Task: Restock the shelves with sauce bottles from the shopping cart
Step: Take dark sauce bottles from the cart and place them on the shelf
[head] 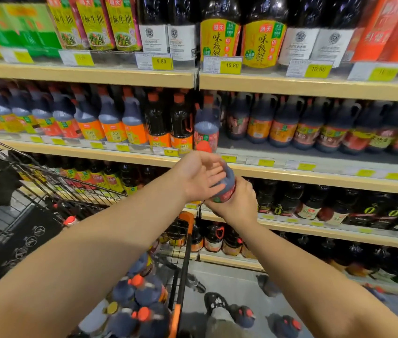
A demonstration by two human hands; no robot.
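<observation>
Near the middle of the frame, the right hand (235,201) gripped a sauce bottle (224,185) from below, and the open left hand (199,176) lay on it, before the shelf (314,173).

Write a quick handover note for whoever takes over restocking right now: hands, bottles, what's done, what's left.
Right hand: grips the sauce bottle from below.
Left hand: open, palm against the bottle's top.
One matching bottle stands at the front of the middle shelf, with bare shelf in front of the bottles beside it.
More bottles remain in the cart; a few sit on the floor.
Left: shelve the held bottle, then the rest.
</observation>
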